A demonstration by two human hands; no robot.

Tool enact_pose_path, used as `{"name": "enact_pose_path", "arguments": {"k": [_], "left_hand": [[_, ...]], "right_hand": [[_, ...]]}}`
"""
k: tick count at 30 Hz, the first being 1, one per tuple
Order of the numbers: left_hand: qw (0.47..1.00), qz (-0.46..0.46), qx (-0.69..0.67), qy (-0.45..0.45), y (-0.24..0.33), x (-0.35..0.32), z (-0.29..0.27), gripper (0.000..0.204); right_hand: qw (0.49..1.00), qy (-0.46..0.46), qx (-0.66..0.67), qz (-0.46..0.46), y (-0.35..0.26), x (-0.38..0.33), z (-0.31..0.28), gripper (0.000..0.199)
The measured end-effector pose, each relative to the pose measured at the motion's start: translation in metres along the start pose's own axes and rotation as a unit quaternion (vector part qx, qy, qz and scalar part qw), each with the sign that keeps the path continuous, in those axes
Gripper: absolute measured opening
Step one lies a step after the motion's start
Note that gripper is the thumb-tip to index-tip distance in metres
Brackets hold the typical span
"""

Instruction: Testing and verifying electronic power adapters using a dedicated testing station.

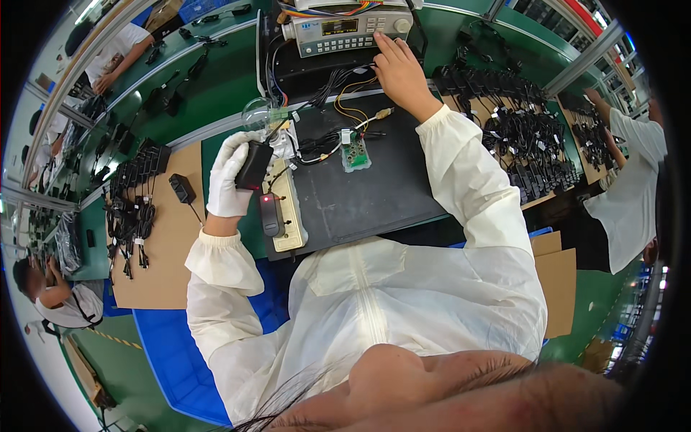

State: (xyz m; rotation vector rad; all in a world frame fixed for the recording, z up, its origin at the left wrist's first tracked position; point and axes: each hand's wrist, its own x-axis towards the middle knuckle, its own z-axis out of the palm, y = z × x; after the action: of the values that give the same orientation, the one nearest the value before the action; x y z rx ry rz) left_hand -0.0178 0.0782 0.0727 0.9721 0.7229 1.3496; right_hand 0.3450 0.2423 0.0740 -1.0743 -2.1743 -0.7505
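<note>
My left hand (229,173), in a white glove, is closed around a black power adapter (254,165) held above a cream power strip (289,234). A second black adapter (270,216) with a lit red light sits at the strip. My bare right hand (402,75) reaches to the far side, fingers stretched out and fingertips at the buttons of a grey bench instrument (345,36) with a small lit display. On the black mat (360,209) between my arms lie a small green circuit board (355,155) and a cable with a pale connector (384,114). A clear glass bulb (258,113) stands beyond my left hand.
Several adapters with bundled cords (133,209) and a lone adapter (181,189) lie on cardboard (169,266) at left. Many more adapters (525,137) are stacked at right. A blue bin (169,367) stands lower left, a cardboard box (558,288) lower right. Other people work nearby.
</note>
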Motion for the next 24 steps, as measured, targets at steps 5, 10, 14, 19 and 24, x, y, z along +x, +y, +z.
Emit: {"name": "enact_pose_path", "arguments": {"k": [5,10,14,19,24], "left_hand": [[1.0,0.022,0.004,0.019,0.001,0.0,-0.02,0.031],[0.993,0.033,-0.033,0.111,-0.006,0.0,-0.035,0.039],[0.995,0.018,-0.028,0.097,-0.02,-0.004,-0.027,0.042],[0.982,0.046,0.111,0.146,-0.028,-0.009,-0.005,0.037],[0.98,0.047,0.124,0.149,-0.04,-0.012,-0.011,0.032]], "right_hand": [[0.999,-0.001,0.029,-0.039,-0.007,0.0,-0.018,0.013],[0.798,-0.268,0.488,0.232,-0.043,0.0,-0.062,0.013],[0.383,-0.372,0.779,0.329,-0.059,-0.025,-0.057,0.019],[0.197,-0.38,0.844,0.324,-0.089,-0.026,-0.076,0.022],[0.393,-0.448,0.775,0.209,-0.097,-0.024,-0.097,0.023]]}}
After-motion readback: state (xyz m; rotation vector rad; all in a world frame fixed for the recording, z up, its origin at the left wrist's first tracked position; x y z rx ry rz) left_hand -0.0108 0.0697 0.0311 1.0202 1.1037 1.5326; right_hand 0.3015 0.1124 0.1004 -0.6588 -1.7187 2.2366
